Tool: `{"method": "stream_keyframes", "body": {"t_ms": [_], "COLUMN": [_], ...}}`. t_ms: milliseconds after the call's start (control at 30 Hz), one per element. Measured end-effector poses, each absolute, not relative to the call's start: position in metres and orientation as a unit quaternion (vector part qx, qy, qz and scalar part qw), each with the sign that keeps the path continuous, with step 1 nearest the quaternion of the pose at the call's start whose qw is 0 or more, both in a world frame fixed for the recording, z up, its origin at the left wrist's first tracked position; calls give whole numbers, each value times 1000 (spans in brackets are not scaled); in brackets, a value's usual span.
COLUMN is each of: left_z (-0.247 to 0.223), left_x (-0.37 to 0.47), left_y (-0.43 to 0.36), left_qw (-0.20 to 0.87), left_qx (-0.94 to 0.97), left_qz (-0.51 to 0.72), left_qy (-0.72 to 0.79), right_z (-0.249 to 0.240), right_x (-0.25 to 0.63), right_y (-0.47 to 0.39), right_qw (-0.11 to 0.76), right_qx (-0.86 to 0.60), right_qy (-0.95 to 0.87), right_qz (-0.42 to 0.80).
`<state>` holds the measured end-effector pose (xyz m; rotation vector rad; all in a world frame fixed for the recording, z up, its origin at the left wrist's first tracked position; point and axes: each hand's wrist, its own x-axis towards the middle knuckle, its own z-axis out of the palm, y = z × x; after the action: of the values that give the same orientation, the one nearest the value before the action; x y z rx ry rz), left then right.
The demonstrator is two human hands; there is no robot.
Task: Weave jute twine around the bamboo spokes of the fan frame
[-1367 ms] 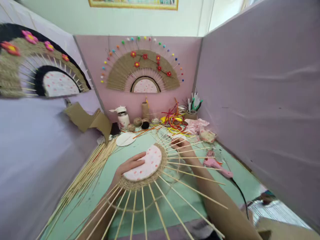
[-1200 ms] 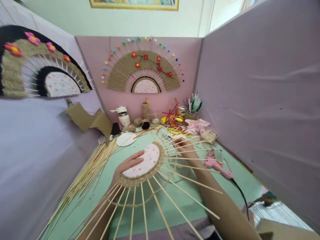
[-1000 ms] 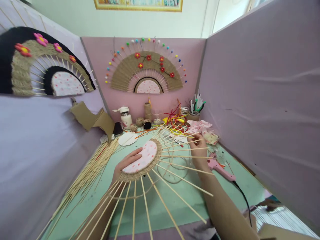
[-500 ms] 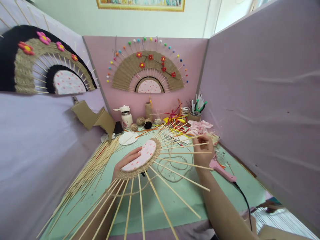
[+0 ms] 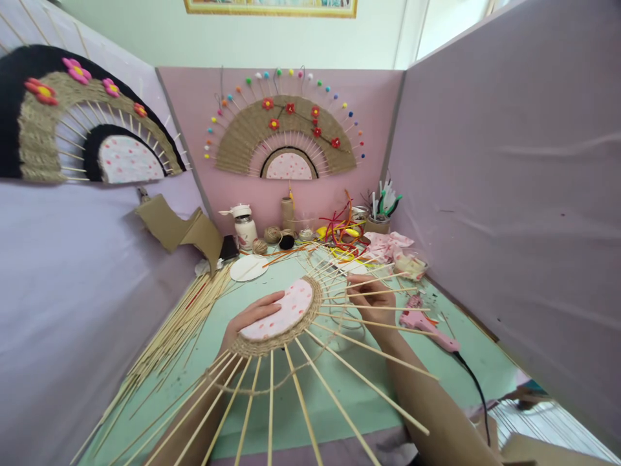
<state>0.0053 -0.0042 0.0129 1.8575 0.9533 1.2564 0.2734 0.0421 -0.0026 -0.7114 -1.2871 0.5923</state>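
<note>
Now, spotted white half-round fan (image 5: pixel 294 305) with brown string rim, thin wooden sticks, over middle of green surface (image 5: pixel 242 292). Left hand (image 5: pixel 251 317) spread on top; right hand (image 5: pixel 372 300), three o'clock, pinching, can't tell what.

Bottom edge crops the nearest sticks (image 5: pixel 303 408); left edge crops 1 wall fan (image 5: pixel 39 142).

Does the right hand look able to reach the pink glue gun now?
Probably yes: the pink glue gun lies near the right hand, and only a few thin sticks poke out that way.
</note>
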Motion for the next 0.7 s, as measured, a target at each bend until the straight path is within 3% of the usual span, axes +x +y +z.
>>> {"method": "stream_keyframes", "body": {"t_ms": [700], "left_z": [16], "left_x": [5], "left_y": [-4], "left_qw": [348], "left_qx": [727], "left_qz": [477], "left_qy": [351], "right_z": [4], "right_x": [269], "right_y": [34], "right_qw": [701], "right_qx": [-309], "right_qy": [-557], "right_qz": [321]}}
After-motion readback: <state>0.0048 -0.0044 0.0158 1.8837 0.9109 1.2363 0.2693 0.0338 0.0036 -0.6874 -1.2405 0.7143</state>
